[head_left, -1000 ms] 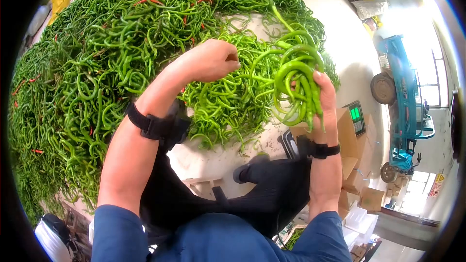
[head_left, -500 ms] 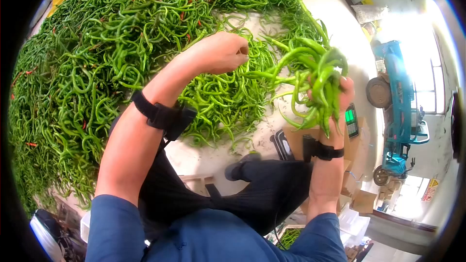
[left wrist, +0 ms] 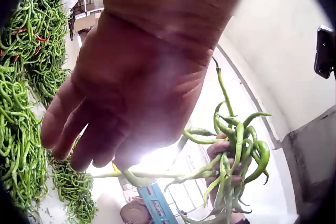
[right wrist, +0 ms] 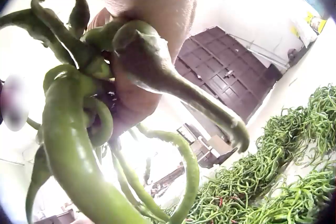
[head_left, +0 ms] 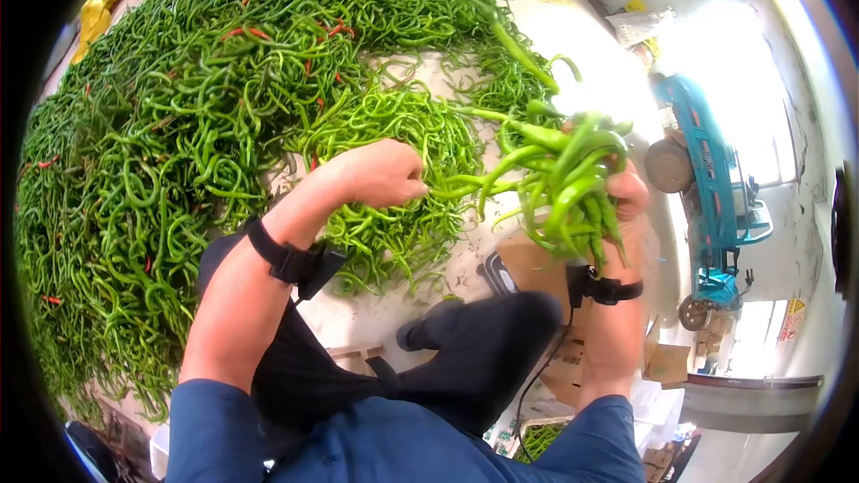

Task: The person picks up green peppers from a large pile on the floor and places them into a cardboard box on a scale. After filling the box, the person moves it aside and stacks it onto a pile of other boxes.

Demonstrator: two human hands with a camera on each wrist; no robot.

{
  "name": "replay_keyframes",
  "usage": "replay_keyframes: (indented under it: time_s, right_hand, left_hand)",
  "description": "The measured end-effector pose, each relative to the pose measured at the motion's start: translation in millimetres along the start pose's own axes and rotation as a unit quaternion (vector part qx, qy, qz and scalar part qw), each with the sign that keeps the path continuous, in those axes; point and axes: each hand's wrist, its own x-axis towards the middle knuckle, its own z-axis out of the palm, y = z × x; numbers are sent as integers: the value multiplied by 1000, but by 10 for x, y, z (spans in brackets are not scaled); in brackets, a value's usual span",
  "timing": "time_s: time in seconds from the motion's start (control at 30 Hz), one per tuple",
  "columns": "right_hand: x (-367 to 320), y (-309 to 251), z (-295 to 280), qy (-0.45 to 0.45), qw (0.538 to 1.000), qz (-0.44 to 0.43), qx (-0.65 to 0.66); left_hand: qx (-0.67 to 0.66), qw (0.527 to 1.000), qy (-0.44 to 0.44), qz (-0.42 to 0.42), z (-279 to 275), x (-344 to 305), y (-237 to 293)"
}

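Observation:
My right hand [head_left: 629, 190] grips a bunch of long green chili peppers [head_left: 573, 192] on the right side of the head view, held up above the floor. Their tips and stems stick out in many directions. In the right wrist view, thick peppers [right wrist: 73, 140] partly cover the fingers. My left hand [head_left: 385, 174] is over the small pile of loose peppers [head_left: 385, 233], its fingers curled. At its fingertips it pinches the end of a long chili pepper [left wrist: 152, 174] that stretches toward the bunch.
A large heap of green chili peppers [head_left: 161, 125], with a few red ones, spreads across the floor at left and back. Cardboard boxes [head_left: 532, 268] stand by my right knee. A blue three-wheeled cart [head_left: 702, 152] is parked at far right, and a yellow bag [head_left: 94, 22] lies at far left.
The bunch in my right hand has turned and moved right. My left hand has come down in the head view, and a pepper now runs from its fingertips. The head view has shifted slightly.

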Motion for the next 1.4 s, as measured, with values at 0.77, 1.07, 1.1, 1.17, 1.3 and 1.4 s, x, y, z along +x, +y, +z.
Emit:
replay_keyframes:
  time_s: [0.77,1.07,1.1,1.17,1.3,1.4]
  right_hand:
    - [-1879,-1057,-1875,174,967,-4,-184]
    - [-2642,-887,-3081,284,838,105,-454]
    - [-2728,-687,-3427,292,788,95,-534]
    - [-2672,-497,-3534,277,757,132,-576]
    - [-2652,250,-3993,250,706,51,-661]
    - [-2565,729,-4181,199,629,117,-742]
  left_hand:
    - [40,997,5,-71,405,398,-14]
    - [29,993,-62,-92,839,867,9]
    - [24,992,-77,-96,913,938,-78]
    - [33,988,-92,-117,1017,1054,-82]
    - [48,980,-123,-146,1209,1234,-281]
    - [38,970,-128,-205,1323,1347,-401]
